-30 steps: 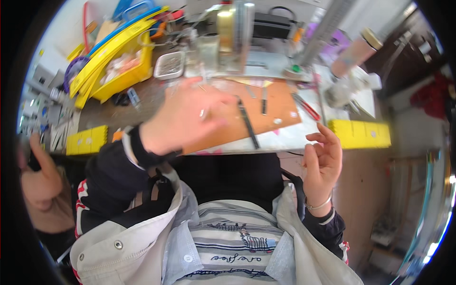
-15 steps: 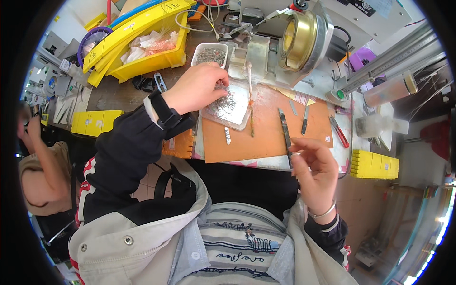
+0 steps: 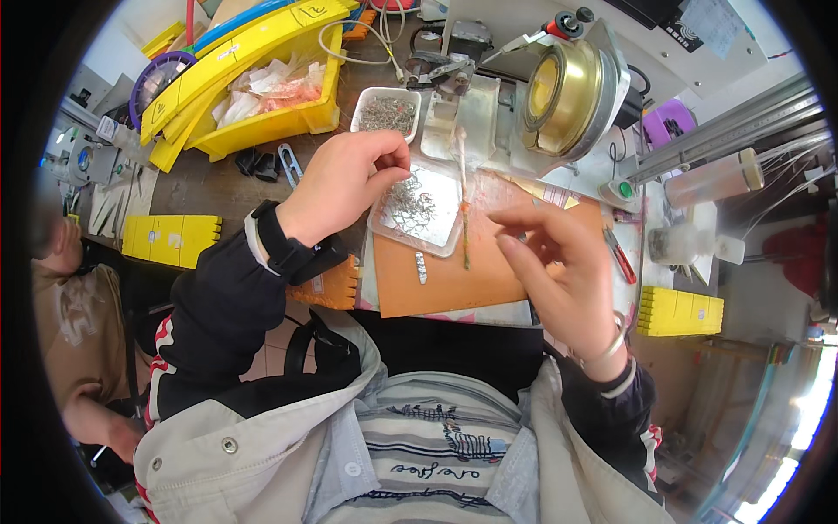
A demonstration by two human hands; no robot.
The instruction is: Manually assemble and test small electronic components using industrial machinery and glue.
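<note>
Clear tray | left hand still above | right hand raised

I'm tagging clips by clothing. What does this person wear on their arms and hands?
Both hands are bare, no gloves. The left hand has a black wristband at the cuff of a dark sleeve with red and white trim. The right hand has a thin bracelet above a matching dark sleeve; a pale grey vest covers the shoulders.

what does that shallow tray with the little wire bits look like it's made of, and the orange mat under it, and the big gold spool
The shallow tray looks like clear thin plastic: the surface beneath shows through and its rim glints. The orange mat looks like matte rubber or card, flat and without shine. The gold spool appears to be polished metal or wound wire, going by its bright reflections.
</note>
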